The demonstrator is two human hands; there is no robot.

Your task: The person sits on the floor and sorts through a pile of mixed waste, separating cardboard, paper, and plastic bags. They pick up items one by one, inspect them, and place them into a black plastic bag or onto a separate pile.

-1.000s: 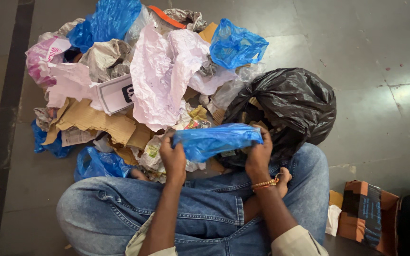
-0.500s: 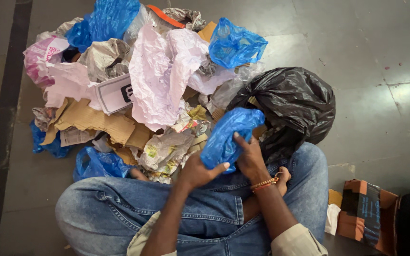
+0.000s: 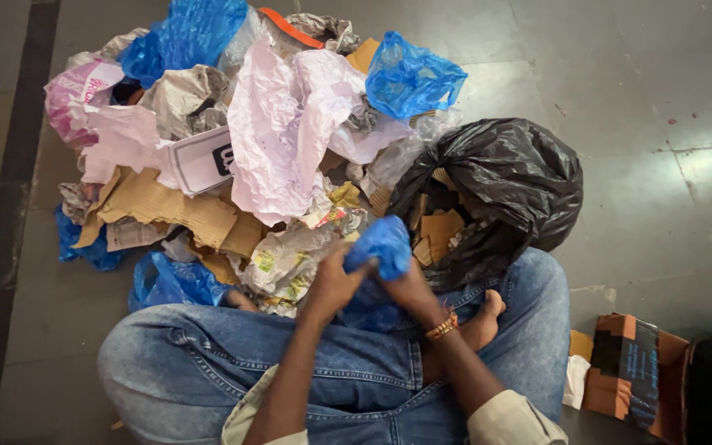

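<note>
1. Near the middle of the scene, over the crossed legs in blue jeans [image 3: 208, 363], both hands work one crumpled blue plastic bag [image 3: 382, 247].
2. The left hand [image 3: 333, 284] has its fingers curled tight around the bag's left side; the right hand [image 3: 409, 288], with a beaded bracelet [image 3: 442, 326] at the wrist, closes on its lower part, fingers mostly hidden under the plastic.
3. By my reading, the step in hand is squeezing the bag into a smaller wad. The next move calls for a firm two-handed grip, since thin film springs open when loosened.
4. Just right of the hands and touching the knee, a black bin bag [image 3: 504, 177] stands with its mouth open toward the person; brown cardboard scraps [image 3: 437, 231] show inside, the rest is too dark to tell.
5. Far and left lies a loose heap on the grey floor [image 3: 661, 124]: crumpled pink paper [image 3: 278, 124], flattened cardboard [image 3: 166, 206], more blue bags [image 3: 409, 78] and printed wrappers.
6. At the near right edge a small brown and black carton [image 3: 632, 371] lies on its side, contents unseen.
</note>
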